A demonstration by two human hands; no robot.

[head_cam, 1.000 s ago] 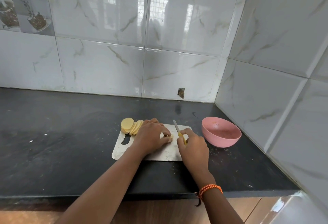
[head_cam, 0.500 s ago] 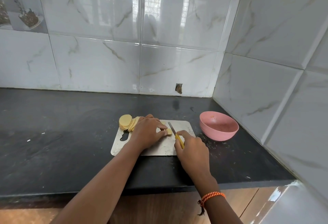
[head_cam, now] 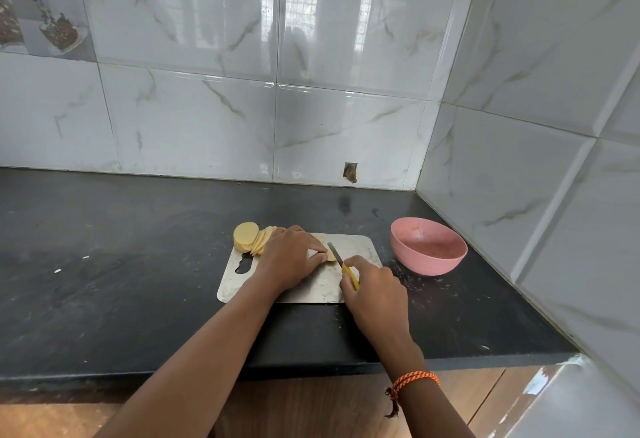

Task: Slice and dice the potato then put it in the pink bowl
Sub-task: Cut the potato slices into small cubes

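The left hand [head_cam: 292, 257] lies palm down, fingers curled toward three o'clock. The right hand [head_cam: 375, 293] is fisted at its four o'clock, forearm extended.

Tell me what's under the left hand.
A potato piece pokes out at the fingertips of the left hand, on the cutting board, beside the knife. The rest is covered.

Arms: two bare forearms, no sleeves in view.
Left hand [head_cam: 290, 257]: bare, no ring, band or glove visible.
Right hand [head_cam: 375, 293]: bare, no ring or glove visible.
Wrist thread [head_cam: 414, 380]: orange cord flecked with white, wound in two strands round the right wrist.
Thread end: a short dark knotted tail hanging from the cord's inner side.
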